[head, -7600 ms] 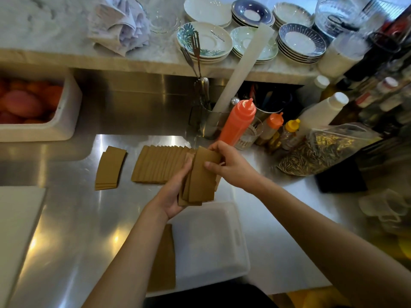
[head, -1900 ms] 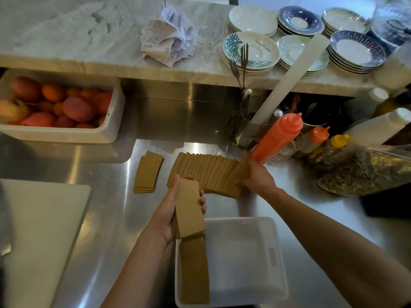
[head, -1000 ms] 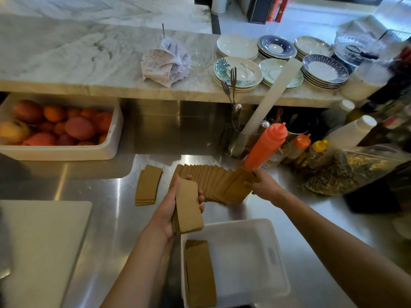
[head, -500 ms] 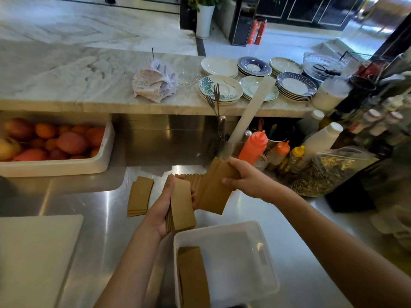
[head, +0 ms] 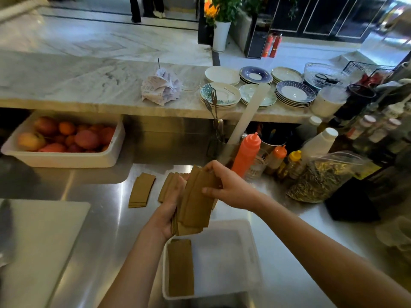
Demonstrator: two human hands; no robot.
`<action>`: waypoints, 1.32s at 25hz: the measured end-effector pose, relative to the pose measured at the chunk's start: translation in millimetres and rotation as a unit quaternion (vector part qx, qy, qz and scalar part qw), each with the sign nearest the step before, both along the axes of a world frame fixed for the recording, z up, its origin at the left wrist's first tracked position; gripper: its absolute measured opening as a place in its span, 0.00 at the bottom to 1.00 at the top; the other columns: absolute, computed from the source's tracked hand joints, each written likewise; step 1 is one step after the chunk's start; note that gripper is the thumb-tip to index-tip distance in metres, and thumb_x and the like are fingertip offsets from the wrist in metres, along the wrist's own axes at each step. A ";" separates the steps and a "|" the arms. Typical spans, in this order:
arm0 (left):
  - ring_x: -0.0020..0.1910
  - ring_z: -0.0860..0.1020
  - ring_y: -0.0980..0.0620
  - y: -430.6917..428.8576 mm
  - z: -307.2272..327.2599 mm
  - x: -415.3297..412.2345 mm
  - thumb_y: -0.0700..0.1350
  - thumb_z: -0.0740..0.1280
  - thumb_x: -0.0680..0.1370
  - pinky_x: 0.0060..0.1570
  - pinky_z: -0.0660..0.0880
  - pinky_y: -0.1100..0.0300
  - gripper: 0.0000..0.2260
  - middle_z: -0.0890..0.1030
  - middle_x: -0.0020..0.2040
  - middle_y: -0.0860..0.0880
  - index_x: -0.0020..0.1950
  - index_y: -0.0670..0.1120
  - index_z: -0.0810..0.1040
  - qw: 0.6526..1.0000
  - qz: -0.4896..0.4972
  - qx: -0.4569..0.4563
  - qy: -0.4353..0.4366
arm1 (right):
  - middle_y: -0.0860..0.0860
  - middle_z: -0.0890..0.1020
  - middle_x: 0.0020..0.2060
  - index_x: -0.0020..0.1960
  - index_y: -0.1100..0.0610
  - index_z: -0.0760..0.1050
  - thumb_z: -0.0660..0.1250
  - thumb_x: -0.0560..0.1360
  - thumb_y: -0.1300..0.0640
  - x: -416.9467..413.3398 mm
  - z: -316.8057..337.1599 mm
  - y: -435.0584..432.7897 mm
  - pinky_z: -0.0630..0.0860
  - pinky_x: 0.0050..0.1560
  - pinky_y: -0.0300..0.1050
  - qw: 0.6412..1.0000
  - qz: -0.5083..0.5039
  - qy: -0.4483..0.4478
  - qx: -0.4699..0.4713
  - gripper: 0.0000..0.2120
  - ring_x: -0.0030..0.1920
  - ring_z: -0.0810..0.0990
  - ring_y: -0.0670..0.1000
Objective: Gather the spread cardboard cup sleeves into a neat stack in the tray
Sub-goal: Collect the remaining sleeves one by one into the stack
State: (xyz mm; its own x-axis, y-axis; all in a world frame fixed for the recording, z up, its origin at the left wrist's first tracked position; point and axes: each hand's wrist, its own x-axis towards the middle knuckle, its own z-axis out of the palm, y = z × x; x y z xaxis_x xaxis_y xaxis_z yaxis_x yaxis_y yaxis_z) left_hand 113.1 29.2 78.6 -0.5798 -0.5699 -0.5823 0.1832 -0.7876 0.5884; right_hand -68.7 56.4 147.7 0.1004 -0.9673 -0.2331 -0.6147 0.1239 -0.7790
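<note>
Head view: with left grip and right grip both curled round the sleeves just above the tray, square the edges first, then lay flush on the stack inside.

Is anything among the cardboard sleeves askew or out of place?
Yes. The bundle between the left hand and right hand is uneven, its lower edges stepped. A small pile lies apart on the counter, outside the tray.
</note>
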 end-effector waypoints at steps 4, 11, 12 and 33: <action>0.55 0.81 0.37 13.2 2.5 -0.1 0.67 0.65 0.66 0.46 0.80 0.45 0.35 0.82 0.59 0.36 0.65 0.47 0.77 1.000 0.016 0.000 -0.012 | 0.46 0.74 0.57 0.67 0.50 0.68 0.70 0.75 0.54 8.5 -10.7 6.5 0.75 0.50 0.37 0.996 0.015 0.072 -0.056 0.22 0.55 0.76 0.46; 0.54 0.81 0.38 25.8 3.8 2.5 0.67 0.66 0.66 0.51 0.80 0.45 0.34 0.82 0.58 0.37 0.65 0.48 0.77 0.999 0.029 -0.002 -0.020 | 0.48 0.72 0.61 0.71 0.49 0.68 0.70 0.75 0.50 19.9 -28.6 8.4 0.74 0.56 0.39 0.990 0.048 0.098 -0.087 0.27 0.60 0.72 0.47; 0.52 0.82 0.39 26.7 3.0 4.0 0.67 0.67 0.66 0.50 0.80 0.46 0.33 0.82 0.57 0.38 0.65 0.48 0.77 0.999 0.037 0.001 -0.018 | 0.47 0.73 0.61 0.71 0.49 0.68 0.70 0.74 0.48 21.7 -30.2 8.6 0.73 0.57 0.39 0.990 0.048 0.098 -0.091 0.27 0.60 0.72 0.47; 0.42 0.78 0.47 -18.1 -29.4 50.0 0.65 0.62 0.74 0.51 0.73 0.51 0.24 0.83 0.42 0.43 0.38 0.47 0.87 0.988 0.102 0.105 0.041 | 0.53 0.76 0.58 0.64 0.51 0.71 0.72 0.70 0.55 -43.5 -177.4 -83.8 0.78 0.54 0.48 0.968 -0.163 0.154 0.109 0.24 0.57 0.77 0.55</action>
